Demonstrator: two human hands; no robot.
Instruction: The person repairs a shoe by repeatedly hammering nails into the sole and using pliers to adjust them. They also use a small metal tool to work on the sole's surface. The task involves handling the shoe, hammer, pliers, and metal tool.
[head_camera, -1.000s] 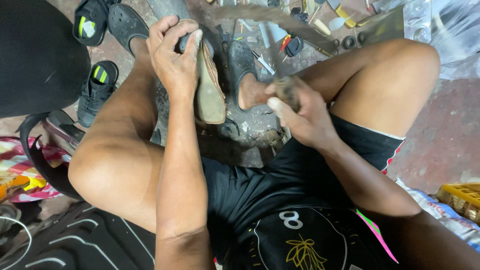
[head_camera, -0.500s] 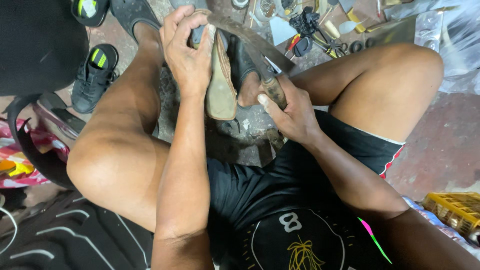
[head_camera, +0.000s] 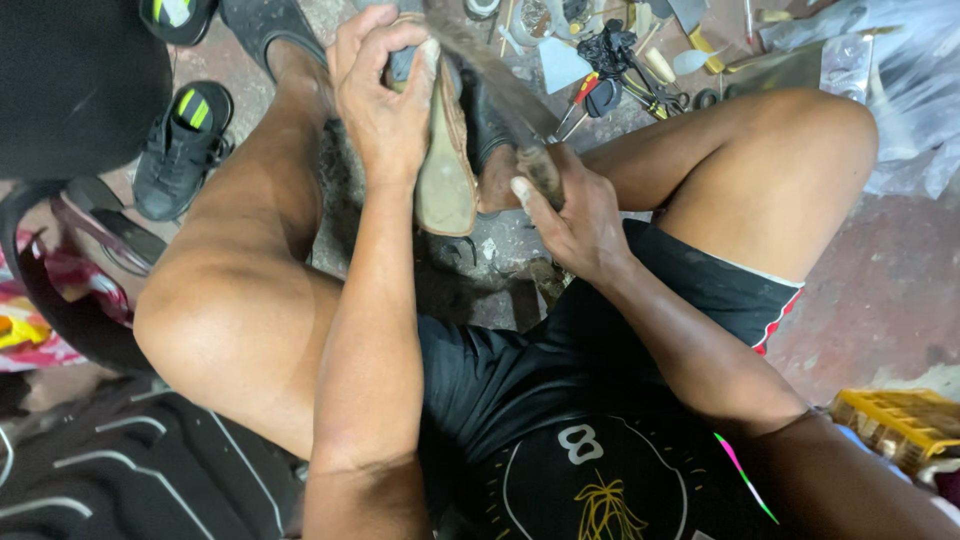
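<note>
1. The shoe sole (head_camera: 445, 180) in the left hand (head_camera: 385, 95) looks like tan rubber, dull and dusty.
2. The tool (head_camera: 500, 85) in the right hand (head_camera: 575, 215) looks like rough, dark metal, blurred.
3. The floor (head_camera: 880, 290) to the right of the right hand is rough reddish concrete.
4. The sneaker (head_camera: 180, 150) left of the left hand is black cloth, matt.
5. The crate (head_camera: 900, 425) below the right hand is yellow plastic.

Shoe sole (head_camera: 445, 170) held between knees: left hand (head_camera: 385, 95) on top, right hand (head_camera: 575, 215) right; sneaker (head_camera: 180, 150) on floor (head_camera: 880, 290) left.
</note>
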